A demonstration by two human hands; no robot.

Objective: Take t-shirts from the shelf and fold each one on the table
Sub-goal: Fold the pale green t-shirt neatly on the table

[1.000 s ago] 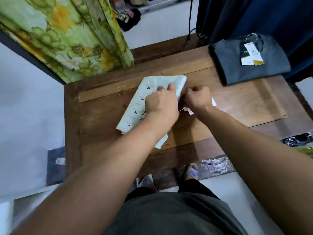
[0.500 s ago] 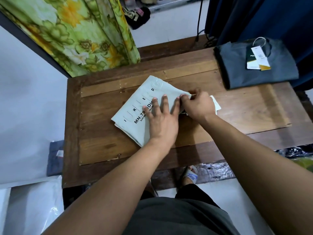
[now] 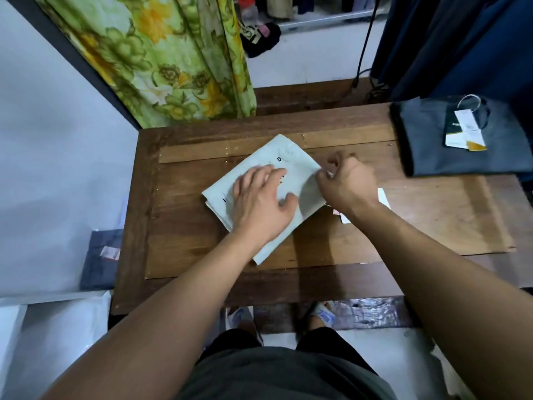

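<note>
A pale mint t-shirt [image 3: 291, 166] with black lettering lies folded into a small rectangle, turned at an angle, in the middle of the wooden table [image 3: 184, 235]. My left hand [image 3: 261, 204] rests flat on top of it with the fingers spread. My right hand [image 3: 346, 183] is at the shirt's right edge, fingers curled and pinching the fabric there. White paper tags [image 3: 383, 197] stick out from under my right wrist. A dark grey folded t-shirt [image 3: 427, 151] with hang tags [image 3: 464, 134] lies at the table's far right corner.
A green floral curtain [image 3: 161, 59] hangs behind the table's far left corner. Dark blue fabric [image 3: 461, 39] hangs at the back right, with a black cable [image 3: 364, 50] beside it. A folded bluish garment [image 3: 101, 261] lies on the floor at the table's left. My sandalled feet [image 3: 320, 313] stand under the near edge.
My left hand went from a fist to lying flat and has slid left across the pale shirt. My right hand has shifted along the shirt's right edge. The shirt now lies smoother.
</note>
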